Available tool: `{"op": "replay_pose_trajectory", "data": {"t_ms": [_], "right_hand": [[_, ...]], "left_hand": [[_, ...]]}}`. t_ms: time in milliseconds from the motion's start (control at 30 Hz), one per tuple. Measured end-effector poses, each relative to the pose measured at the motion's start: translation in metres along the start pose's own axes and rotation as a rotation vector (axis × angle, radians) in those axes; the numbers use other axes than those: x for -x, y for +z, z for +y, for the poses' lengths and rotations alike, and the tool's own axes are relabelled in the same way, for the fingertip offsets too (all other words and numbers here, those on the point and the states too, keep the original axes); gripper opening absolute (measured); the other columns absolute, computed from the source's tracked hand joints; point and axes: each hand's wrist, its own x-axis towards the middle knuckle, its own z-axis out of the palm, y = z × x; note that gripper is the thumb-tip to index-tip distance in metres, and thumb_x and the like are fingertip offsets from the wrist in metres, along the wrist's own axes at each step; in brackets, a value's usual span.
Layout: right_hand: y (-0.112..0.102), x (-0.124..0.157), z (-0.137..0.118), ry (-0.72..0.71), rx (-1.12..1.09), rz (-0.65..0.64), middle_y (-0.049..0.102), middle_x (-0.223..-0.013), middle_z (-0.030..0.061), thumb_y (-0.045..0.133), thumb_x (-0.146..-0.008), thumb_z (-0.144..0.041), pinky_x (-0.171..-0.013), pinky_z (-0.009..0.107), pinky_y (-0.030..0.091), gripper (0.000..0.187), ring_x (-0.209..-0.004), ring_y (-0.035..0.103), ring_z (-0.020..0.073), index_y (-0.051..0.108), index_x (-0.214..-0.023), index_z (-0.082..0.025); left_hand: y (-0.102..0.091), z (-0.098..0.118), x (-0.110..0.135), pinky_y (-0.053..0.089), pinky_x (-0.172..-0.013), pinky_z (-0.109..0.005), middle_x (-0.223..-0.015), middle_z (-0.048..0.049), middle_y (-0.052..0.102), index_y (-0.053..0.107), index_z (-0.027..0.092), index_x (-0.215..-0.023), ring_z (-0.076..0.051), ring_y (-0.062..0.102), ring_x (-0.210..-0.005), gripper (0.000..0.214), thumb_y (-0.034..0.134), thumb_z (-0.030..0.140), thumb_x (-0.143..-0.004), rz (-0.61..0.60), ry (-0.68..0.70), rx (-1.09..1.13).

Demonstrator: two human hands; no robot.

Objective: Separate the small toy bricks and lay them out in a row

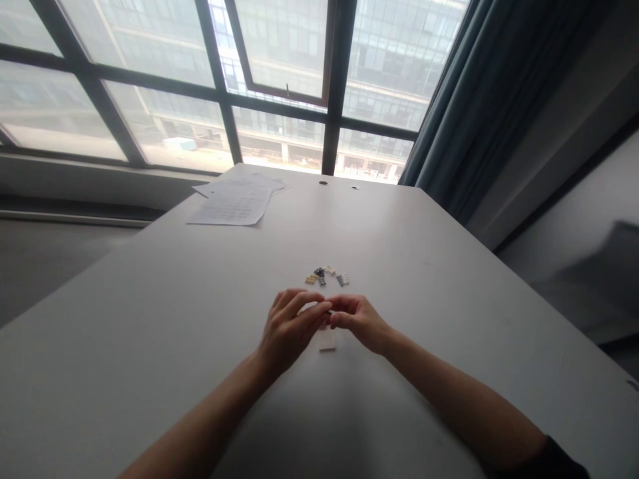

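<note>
My left hand (292,324) and my right hand (360,320) meet over the middle of the table, fingertips nearly touching. Between them a small dark piece (330,311) just shows, pinched by both; the fingers hide most of it. Directly below the fingertips, a pale flat block (327,340) lies on the table, its far part covered by my hands. Just beyond the hands are small studded toy bricks: yellow bricks (311,279), dark bricks (319,272), white bricks (329,269) and a grey brick (340,280).
Several printed sheets of paper (232,203) overlap at the far left of the white table (409,266). A round dark hole (323,183) and a small light-and-dark item (355,187) are near the far edge. Windows and a dark blue curtain (479,100) stand behind.
</note>
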Motion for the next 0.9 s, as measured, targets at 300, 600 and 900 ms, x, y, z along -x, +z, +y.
{"op": "replay_pose_trajectory", "data": {"t_ms": [300, 600, 900], "right_hand": [[-0.020, -0.002, -0.014, -0.079, 0.488, 0.029, 0.068, -0.091, 0.0046, 0.077, -0.069, -0.036, -0.081, 0.036, 0.046, 0.032, -0.085, 0.060, 0.0188, 0.071, -0.097, -0.020], [-0.043, -0.009, 0.003, -0.192, 1.298, 0.055, 0.061, -0.118, 0.0069, 0.081, -0.067, -0.033, -0.099, 0.045, 0.035, 0.033, -0.114, 0.048, 0.0261, 0.072, -0.097, -0.026], [-0.046, -0.006, 0.011, -0.185, 1.314, 0.063, 0.060, -0.122, 0.0060, 0.080, -0.068, -0.036, -0.100, 0.046, 0.032, 0.037, -0.119, 0.044, 0.0267, 0.070, -0.102, -0.027]], "left_hand": [[-0.004, -0.006, -0.001, 0.047, -0.081, -0.034, -0.098, -0.0047, 0.066, 0.064, 0.024, -0.104, -0.019, 0.058, -0.091, 0.022, 0.066, 0.023, -0.082, 0.012, -0.019, -0.063], [-0.007, -0.028, 0.005, 0.048, -0.083, -0.036, -0.100, -0.0049, 0.064, 0.063, 0.023, -0.102, -0.019, 0.057, -0.092, 0.018, 0.061, 0.022, -0.084, 0.026, -0.177, -0.115], [-0.005, -0.029, 0.008, 0.047, -0.084, -0.036, -0.101, -0.0054, 0.063, 0.062, 0.022, -0.104, -0.019, 0.056, -0.093, 0.020, 0.062, 0.021, -0.084, -0.015, -0.173, -0.104]]}}
